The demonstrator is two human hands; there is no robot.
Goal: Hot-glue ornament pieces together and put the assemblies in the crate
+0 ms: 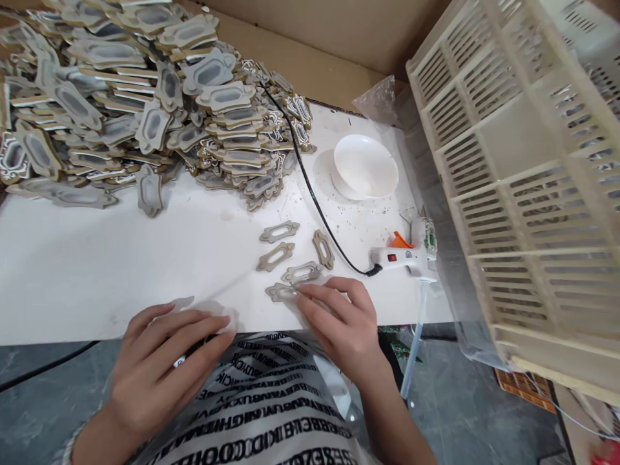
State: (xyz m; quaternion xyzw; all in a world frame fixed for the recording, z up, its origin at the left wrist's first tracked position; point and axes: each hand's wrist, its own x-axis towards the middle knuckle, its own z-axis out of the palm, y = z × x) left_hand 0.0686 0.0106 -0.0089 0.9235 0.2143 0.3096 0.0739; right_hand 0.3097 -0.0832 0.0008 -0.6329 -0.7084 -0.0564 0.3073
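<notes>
Down at the table's front edge is my left hand (165, 365), its fingers bent and closing on something whitish at the tips that I cannot make out. A pale translucent piece (184, 302) shows beyond its fingers. My right hand (346, 323) has its fingertips pinched at the end of a small grey ornamental frame (279, 292) that lies on the white table. Just behind it is another frame (303, 272), close to my fingers. Further back lie a brownish frame (275, 257), a grey frame (279, 231) and an upright-turned frame (323, 250).
A large heap of similar frames (111, 55) covers the back left. At the right are a white bowl (365, 168) and a white glue gun (407, 259) with a black cord (314, 197). Beige plastic crates (513, 142) stand along the right side.
</notes>
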